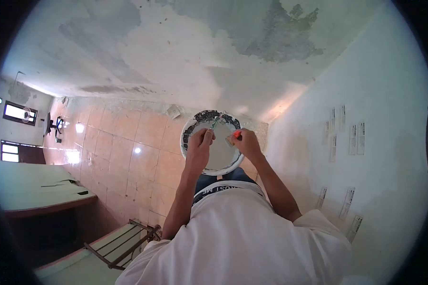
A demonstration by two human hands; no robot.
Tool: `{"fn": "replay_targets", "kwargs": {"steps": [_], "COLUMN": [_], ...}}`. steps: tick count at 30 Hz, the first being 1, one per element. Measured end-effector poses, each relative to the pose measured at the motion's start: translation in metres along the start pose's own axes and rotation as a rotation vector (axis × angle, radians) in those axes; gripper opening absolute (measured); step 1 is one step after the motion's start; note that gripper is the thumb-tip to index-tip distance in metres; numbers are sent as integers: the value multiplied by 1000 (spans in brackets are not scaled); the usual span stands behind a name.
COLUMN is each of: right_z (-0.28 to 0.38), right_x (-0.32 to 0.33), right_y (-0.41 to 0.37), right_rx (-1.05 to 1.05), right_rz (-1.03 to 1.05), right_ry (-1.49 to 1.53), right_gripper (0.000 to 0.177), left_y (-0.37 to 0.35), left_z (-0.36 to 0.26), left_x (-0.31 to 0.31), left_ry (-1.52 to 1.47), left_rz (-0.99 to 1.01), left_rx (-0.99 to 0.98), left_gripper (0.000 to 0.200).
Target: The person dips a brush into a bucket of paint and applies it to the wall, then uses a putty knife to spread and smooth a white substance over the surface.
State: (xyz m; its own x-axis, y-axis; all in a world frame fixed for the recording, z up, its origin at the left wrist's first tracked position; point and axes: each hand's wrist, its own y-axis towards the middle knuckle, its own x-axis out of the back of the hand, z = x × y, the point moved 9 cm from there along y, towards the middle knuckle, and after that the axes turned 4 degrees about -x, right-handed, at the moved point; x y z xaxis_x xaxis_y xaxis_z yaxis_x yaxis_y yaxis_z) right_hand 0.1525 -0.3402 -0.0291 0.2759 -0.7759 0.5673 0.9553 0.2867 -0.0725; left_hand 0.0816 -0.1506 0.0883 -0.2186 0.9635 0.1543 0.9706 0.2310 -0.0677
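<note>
A round bucket (183,151) stands low in front of me, its inner wall blotched with dark patches. Pale grey paste (218,159) lies inside it. Over the left part of the bucket, my left hand (200,145) is closed on a slim green-handled tool (214,123) that points up toward the far rim; its kind is too small to make out. My right hand (248,142) grips a red-handled scraper (230,141) over the right side of the bucket. The scraper's flat, brownish end points left, above the paste.
Ahead rises a wall (185,52) with grey, peeling patches. A pale wall (390,156) with printed marks is close on my right. Tiled floor (128,137) stretches left, with a small block (174,111) by the wall. A brown rack (123,244) stands behind left.
</note>
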Motion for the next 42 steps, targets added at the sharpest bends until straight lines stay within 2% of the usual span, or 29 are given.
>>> {"fn": "replay_targets", "kwargs": {"steps": [4,6,9,10,12,13,15,16,17,18,19,21,22,25,27,29,31,33,38,40,42], "right_z": [-6,-10,-18,-6,15,22,17,14,1,-11,-20,-16,-18,-2,-4,0,-1,-5,5,13,22], "right_x": [-25,-66,-80,-71,-24,-8,32,39,43,44,46,40,38,34,20,25,19,10,2,-2,-3], "right_y": [11,14,15,13,2,-5,-9,-10,-12,-16,-18,-20,-24,-31,-31,-32,-32,-29,-17,-13,-10], "right_rx": [102,215,205,216,194,204,89,102,8,-88,-81,39,-2,55,74,120,108,25,114,150,194], "right_rz": [7,117,148,151,3,12,-75,-75,-28,18,13,108,120,188,252,119,137,172,178,207,176], "right_ry": [-59,-218,-228,-227,-122,-120,49,50,187,322,320,212,205,75,94,192,154,242,252,219,319], "right_gripper": [25,28,30,30,26,26,19,19,20,22,22,24,22,21,20,19,19,19,18,17,13], "left_y": [-3,-2,-5,-4,-6,-9,-9,-8,-7,-7,-7,-6,-5,-6,-3,-5,-4,-7,-9,-10,-10], "left_z": [-3,3,-2,-1,7,6,1,0,3,6,7,6,5,13,14,15,26,28,26,20,21], "left_x": [-2,-5,-3,-1,6,6,5,6,6,5,4,6,7,13,14,17,23,33,48,53,58], "left_ry": [61,20,25,27,27,28,16,17,30,41,39,27,27,44,123,133,89,95,114,130,125], "left_rz": [19,20,15,5,-26,-39,-49,-59,-55,-48,-48,-88,-97,-107,-133,-170,-176,-215,-273,-320,-334], "left_rx": [41,22,14,10,10,10,24,15,24,33,24,-28,-38,-17,-54,-63,-14,-8,-2,-63,-49], "left_gripper": [35,35,34,34,36,36,36,36,36,36,36,35,35,36,38,40,39,39,39,39,39]}}
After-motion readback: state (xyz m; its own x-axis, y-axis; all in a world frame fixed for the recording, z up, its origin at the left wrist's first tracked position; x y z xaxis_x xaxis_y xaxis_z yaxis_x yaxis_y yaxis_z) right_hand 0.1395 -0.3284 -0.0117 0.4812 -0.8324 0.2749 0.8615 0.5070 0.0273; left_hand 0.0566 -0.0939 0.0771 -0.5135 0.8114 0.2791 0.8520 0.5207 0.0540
